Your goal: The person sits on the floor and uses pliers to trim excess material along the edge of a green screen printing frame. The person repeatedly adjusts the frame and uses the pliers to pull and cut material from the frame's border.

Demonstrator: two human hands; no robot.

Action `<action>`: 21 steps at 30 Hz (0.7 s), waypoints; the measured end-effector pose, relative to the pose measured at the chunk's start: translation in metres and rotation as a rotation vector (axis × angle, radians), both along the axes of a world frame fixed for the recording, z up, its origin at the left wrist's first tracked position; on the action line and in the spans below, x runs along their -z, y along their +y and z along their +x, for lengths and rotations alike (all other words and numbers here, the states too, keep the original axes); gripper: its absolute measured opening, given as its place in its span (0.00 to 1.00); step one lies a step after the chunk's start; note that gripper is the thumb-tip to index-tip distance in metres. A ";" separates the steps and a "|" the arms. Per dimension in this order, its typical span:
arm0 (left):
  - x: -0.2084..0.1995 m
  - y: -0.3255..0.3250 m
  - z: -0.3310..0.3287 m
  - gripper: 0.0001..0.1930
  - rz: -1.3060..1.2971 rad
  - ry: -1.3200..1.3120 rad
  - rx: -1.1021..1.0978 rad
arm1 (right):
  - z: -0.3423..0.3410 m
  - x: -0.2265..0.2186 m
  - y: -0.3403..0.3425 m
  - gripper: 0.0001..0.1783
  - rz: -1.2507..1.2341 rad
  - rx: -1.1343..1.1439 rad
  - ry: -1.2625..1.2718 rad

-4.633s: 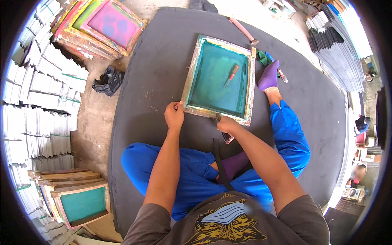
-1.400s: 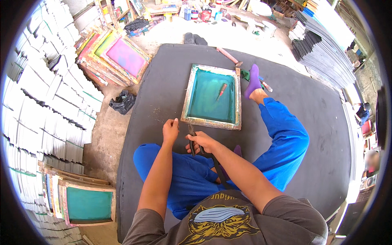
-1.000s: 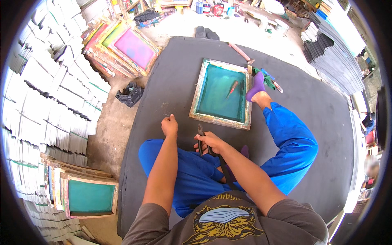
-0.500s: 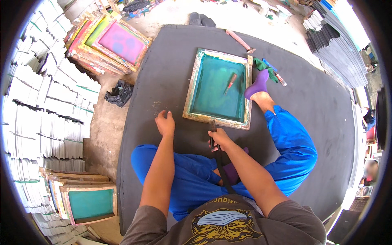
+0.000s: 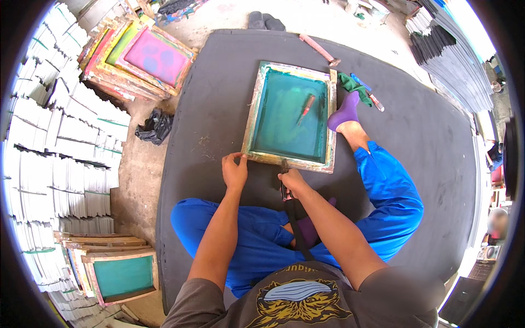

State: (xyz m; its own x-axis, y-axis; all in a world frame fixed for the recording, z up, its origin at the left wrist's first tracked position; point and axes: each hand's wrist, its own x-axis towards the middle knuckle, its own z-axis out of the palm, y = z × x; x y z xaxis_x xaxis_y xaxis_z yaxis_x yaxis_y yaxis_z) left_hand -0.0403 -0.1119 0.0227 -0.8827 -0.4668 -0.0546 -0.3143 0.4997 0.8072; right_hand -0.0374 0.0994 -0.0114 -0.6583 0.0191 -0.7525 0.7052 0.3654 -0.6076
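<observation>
A screen printing frame [image 5: 249, 123] with paint-stained wooden sides and teal mesh lies on the dark table in front of me. My left hand [image 5: 234, 171] is at its near left corner, fingers curled against the wood. In my right hand [image 5: 295, 183] is a pair of dark-handled pliers [image 5: 284, 192], closed in my fist; their tip meets the frame's near edge. What the jaws grip there is too small to make out. A red-handled screwdriver [image 5: 307, 108] rests on the mesh.
Beyond the frame lies a hammer [image 5: 320, 49]. A green cloth [image 5: 354, 87] and a red-and-white cutter [image 5: 376, 102] sit beside my purple-socked foot. Stained frames [image 5: 158, 57], a black plastic bag [image 5: 155, 127] and tall white stacks [image 5: 71, 164] stand left of the dark table [image 5: 213, 98].
My left hand has moved right and slightly down, from over the table to the frame's near left corner. The right hand and pliers stay almost in place. The view has shifted slightly.
</observation>
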 end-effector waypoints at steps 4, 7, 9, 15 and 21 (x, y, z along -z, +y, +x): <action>0.006 -0.003 0.003 0.14 0.007 0.000 -0.001 | 0.004 -0.018 -0.012 0.17 -0.006 0.064 -0.021; 0.000 0.002 0.000 0.14 -0.003 -0.040 0.011 | 0.006 -0.023 -0.012 0.17 0.022 0.090 0.025; 0.002 0.002 0.000 0.13 -0.010 -0.033 0.016 | 0.007 -0.024 -0.012 0.14 0.057 0.037 0.057; 0.012 0.003 0.001 0.13 -0.051 0.034 0.059 | 0.007 -0.032 -0.014 0.04 0.201 -0.027 0.074; 0.008 0.003 0.000 0.12 -0.057 0.046 0.051 | 0.007 -0.043 -0.007 0.02 0.091 0.003 0.062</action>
